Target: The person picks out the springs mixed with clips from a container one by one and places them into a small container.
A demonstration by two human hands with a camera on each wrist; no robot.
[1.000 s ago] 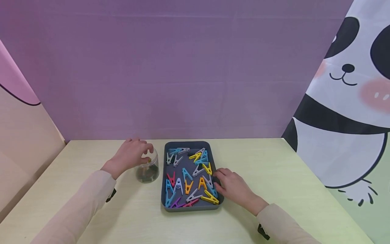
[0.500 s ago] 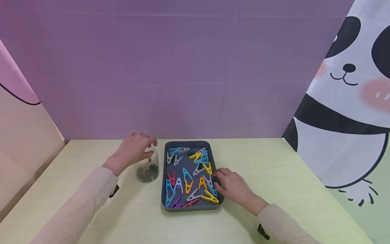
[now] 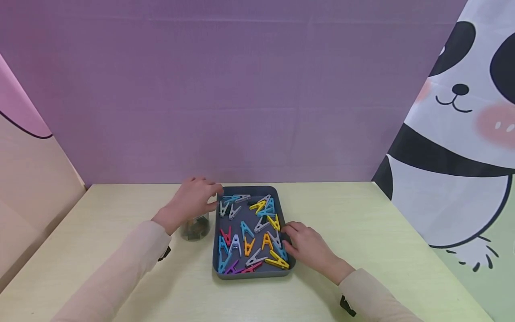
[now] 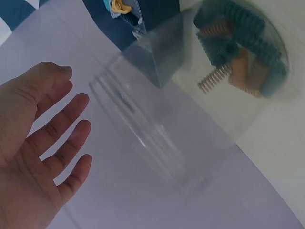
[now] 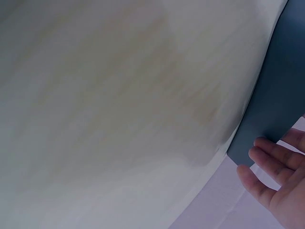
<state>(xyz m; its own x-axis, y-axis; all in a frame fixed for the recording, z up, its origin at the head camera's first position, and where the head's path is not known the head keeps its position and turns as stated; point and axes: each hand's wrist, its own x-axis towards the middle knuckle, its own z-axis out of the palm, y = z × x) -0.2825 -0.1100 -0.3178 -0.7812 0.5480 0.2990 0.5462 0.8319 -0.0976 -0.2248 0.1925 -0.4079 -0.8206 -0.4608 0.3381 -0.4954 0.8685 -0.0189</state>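
A dark grey tray point(image 3: 252, 276) stands on the table, holding several plastic clothespins in blue, yellow, orange, grey, red and purple. My left hand point(image 3: 192, 201) is over the clear jar point(image 3: 195, 229), its fingertips close to the tray's upper left rim. In the left wrist view its fingers are spread and loosely bent, holding nothing. Small teal and orange ridged pieces point(image 4: 238, 47) lie in the bottom of the jar; the hand hides its mouth in the head view. On the tray's right side, my right hand point(image 3: 310, 246) rests with relaxed fingers against the wall.
The pale wooden table point(image 3: 386, 250) reaches back to a purple backdrop point(image 3: 257, 89). On the right hangs a panda-printed cloth point(image 3: 454, 147). The jar stands just left of the tray, with a narrow gap between them.
My left hand has moved from above the jar's mouth rightward to the tray's upper left rim. The right hand, tray and jar have stayed put.
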